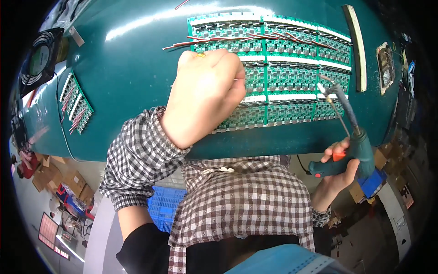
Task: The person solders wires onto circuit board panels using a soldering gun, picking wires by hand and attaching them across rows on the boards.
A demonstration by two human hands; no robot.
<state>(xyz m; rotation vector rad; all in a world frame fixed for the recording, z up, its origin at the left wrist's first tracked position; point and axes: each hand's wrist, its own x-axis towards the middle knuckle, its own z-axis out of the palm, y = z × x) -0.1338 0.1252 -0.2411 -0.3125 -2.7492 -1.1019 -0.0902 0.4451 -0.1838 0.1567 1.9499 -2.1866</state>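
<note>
One step, apparently soldering, is in hand: your left hand (pixel 207 89), fingers curled together, anything pinched hidden, covers part of the circuit boards (pixel 291 71) at upper centre; your right hand (pixel 343 163) clasps the soldering gun (pixel 363 153) at lower right. Next likely calls for steady aim.

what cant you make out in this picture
- Left fingertips, and whether they hold anything: head view, hidden by the back of the left hand.
- Part of the boards: head view, covered by the same hand.
- Soldering gun tip, and whether it touches a board: head view, blurred.
- Right hand's palm: head view, mostly behind the gun's handle.
- Boxes' contents: head view, too small.
</note>
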